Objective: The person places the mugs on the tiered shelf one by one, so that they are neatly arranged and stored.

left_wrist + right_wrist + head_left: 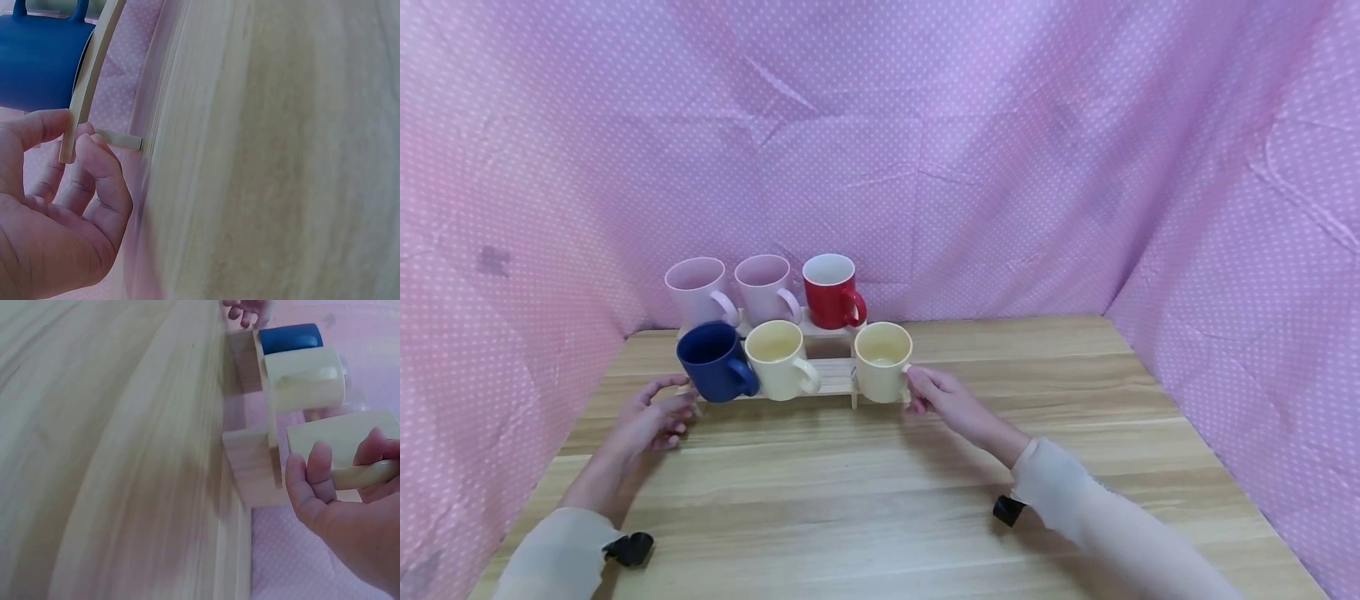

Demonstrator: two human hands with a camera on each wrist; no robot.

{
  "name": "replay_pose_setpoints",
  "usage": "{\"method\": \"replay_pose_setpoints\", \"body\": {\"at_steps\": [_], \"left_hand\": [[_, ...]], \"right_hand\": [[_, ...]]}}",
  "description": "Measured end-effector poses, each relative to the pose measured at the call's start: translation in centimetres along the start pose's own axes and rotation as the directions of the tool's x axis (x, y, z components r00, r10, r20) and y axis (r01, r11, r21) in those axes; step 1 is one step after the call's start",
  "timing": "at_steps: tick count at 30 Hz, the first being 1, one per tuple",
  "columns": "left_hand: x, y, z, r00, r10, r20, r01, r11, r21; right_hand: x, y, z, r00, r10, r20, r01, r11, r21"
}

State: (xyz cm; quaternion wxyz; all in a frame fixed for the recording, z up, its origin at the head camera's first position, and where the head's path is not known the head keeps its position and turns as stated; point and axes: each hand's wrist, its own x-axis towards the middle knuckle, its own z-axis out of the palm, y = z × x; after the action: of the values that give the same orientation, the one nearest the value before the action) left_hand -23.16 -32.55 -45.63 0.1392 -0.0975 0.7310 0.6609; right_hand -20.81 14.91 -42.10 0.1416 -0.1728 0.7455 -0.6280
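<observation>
A light wooden two-tier rack (835, 377) stands on the table with mugs on it. My right hand (946, 402) grips the handle of a pale yellow mug (882, 371) at the rack's right end. In the right wrist view, a narrow gap shows between that mug's base and the board. My left hand (651, 417) pinches the left end of the rack's front board (81, 109) between finger and thumb. Just above it sits a dark blue mug (711, 367). Another pale yellow mug (775, 367) stands beside the blue one on the lower tier.
On the upper tier stand two pale pink mugs (696, 292) and a red mug (829, 296) with a white inside. A pink dotted cloth (1000, 167) hangs behind and at both sides of the wooden table (820, 517).
</observation>
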Motion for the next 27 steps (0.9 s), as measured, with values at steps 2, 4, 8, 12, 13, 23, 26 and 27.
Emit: {"method": "replay_pose_setpoints", "body": {"at_steps": [2,4,8,12,13,23,26,27], "left_hand": [[0.0,0.0,0.0,1.000,-0.004,-0.004,0.004,1.000,0.007],[0.0,0.0,0.0,1.000,-0.009,-0.011,0.009,1.000,0.011],[0.1,0.2,0.0,1.000,-0.016,-0.020,0.016,1.000,0.026],[0.2,0.3,-0.1,1.000,-0.013,-0.020,0.013,0.999,0.040],[0.2,0.3,0.0,1.000,-0.013,-0.020,0.013,0.999,0.041],[0.1,0.1,-0.2,0.999,-0.019,-0.029,0.020,0.999,0.049],[0.0,0.1,-0.1,1.000,-0.017,-0.025,0.018,0.998,0.057],[-0.1,0.2,0.0,1.000,-0.013,-0.022,0.014,0.998,0.059]], "right_hand": [[0.5,-0.2,0.6,1.000,-0.002,0.007,0.002,1.000,0.010],[1.1,-0.4,1.1,1.000,-0.006,0.009,0.006,1.000,0.004],[2.3,-0.6,2.1,0.999,-0.038,0.021,0.039,0.999,-0.017],[3.3,-0.7,2.9,0.999,-0.043,0.031,0.044,0.999,-0.004],[3.5,-0.6,3.1,0.999,-0.040,0.033,0.040,0.999,0.006],[5.3,0.4,4.4,0.998,-0.044,0.052,0.042,0.998,0.037],[5.4,0.5,4.5,0.998,-0.043,0.045,0.042,0.999,0.033],[5.5,0.6,4.4,0.998,-0.039,0.044,0.038,0.999,0.029]]}}
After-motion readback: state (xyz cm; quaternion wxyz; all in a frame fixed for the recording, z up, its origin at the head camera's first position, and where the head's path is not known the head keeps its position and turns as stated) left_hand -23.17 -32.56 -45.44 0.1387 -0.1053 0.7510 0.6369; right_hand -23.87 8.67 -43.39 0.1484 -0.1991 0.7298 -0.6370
